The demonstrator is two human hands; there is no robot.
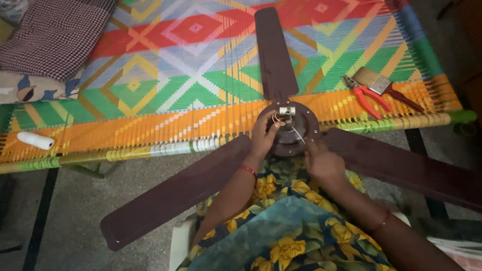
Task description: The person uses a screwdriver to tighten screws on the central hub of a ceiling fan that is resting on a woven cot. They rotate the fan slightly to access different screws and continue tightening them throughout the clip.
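Observation:
A dark brown ceiling fan lies across my lap, its round motor hub (293, 131) facing up with a short metal shaft (287, 111) at the centre. Three long blades spread out: one (273, 52) over the woven cot, one (173, 193) to the lower left, one (409, 168) to the right. My left hand (263, 136) rests on the hub's left side, fingertips at thin coppery wires (277, 118) beside the shaft. My right hand (321, 163) grips the hub's near right rim and seems to pinch a thin wire.
A woven cot (165, 85) with bright geometric bands fills the far side. On it lie red-handled pliers (369, 98), a paintbrush (384, 86), a white spool (35, 140) and checked cloth (52, 35). Bare grey floor (75, 211) lies to the left.

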